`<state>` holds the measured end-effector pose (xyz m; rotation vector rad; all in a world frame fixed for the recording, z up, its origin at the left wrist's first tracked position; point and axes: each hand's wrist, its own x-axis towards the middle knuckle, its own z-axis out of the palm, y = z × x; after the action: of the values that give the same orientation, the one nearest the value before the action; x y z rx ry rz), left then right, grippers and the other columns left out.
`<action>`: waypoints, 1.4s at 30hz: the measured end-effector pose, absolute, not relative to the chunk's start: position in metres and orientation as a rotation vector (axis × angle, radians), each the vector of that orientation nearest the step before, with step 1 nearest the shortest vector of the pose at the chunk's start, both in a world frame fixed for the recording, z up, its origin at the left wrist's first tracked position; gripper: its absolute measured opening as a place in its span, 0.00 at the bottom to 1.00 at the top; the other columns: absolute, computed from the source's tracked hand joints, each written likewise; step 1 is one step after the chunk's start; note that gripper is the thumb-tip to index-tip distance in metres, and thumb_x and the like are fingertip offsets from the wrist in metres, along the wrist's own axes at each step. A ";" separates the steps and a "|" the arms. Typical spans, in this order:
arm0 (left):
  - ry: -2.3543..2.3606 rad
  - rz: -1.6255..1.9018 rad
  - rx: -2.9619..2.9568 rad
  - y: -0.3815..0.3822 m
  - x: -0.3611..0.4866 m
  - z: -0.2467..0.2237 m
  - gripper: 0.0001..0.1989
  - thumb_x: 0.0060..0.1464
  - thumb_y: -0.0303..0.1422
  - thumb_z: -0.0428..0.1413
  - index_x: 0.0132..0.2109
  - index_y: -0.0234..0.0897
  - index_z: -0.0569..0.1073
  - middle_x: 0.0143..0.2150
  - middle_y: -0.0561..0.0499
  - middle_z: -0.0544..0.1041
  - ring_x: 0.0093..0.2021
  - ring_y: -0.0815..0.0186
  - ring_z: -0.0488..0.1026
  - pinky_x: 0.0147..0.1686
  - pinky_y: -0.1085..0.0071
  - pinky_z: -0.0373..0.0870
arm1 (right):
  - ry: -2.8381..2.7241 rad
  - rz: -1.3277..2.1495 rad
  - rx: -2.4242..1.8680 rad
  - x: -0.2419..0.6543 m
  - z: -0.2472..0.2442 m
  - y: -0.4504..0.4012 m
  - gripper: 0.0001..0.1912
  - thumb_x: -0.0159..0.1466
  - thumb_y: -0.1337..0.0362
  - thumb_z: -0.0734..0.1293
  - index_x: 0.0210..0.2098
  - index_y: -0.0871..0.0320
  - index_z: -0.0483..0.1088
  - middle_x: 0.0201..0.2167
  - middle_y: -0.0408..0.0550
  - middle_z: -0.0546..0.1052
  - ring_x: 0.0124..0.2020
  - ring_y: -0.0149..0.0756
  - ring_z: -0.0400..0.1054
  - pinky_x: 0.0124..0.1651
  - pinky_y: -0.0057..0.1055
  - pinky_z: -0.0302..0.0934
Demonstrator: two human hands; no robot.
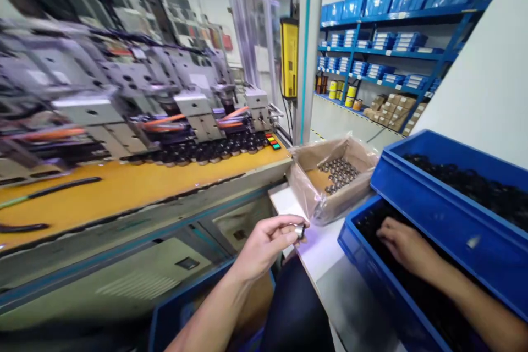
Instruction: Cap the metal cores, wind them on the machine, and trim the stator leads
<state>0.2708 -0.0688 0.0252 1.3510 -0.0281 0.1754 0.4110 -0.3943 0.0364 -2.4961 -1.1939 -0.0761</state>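
- Head view: the left hand [266, 245] pinches a small metal ring [299, 230] between the thumb and fingertips, in the air by the left edge of the white table [315, 253].
- The right hand [402, 245] reaches into the lower blue bin [352, 242], near its far end, fingers curled down; whether they grip anything I cannot tell.
- The contents around that hand are dark and hard to make out.
- The upper blue bin [433, 203] stands higher, beyond the lower bin's right edge, with dark parts [474, 181] heaped inside.
- At the white table's far end, just beside the bins, sits a plastic-lined cardboard box [344, 206]; many small rings [341, 175] lie in it, gathered mostly toward its far right side.
- On the machine's yellow worktop [165, 187], dark round pieces [206, 151] stand in rows toward the back.
- Coloured buttons [273, 142] line that worktop's right end, and a black-handled tool [64, 187] lies nearer its left end.
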 end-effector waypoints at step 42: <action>0.130 0.534 1.749 -0.116 0.187 0.038 0.17 0.44 0.34 0.71 0.44 0.40 0.84 0.44 0.45 0.85 0.41 0.57 0.83 0.43 0.68 0.81 | -1.548 -0.638 -1.597 0.298 0.068 -0.294 0.07 0.68 0.71 0.64 0.45 0.64 0.71 0.37 0.52 0.75 0.35 0.31 0.72 0.37 0.24 0.68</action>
<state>0.1874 -0.1164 0.0384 1.7492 0.1302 0.5337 0.2977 -0.2942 0.0685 -1.5970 -1.5481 -0.6385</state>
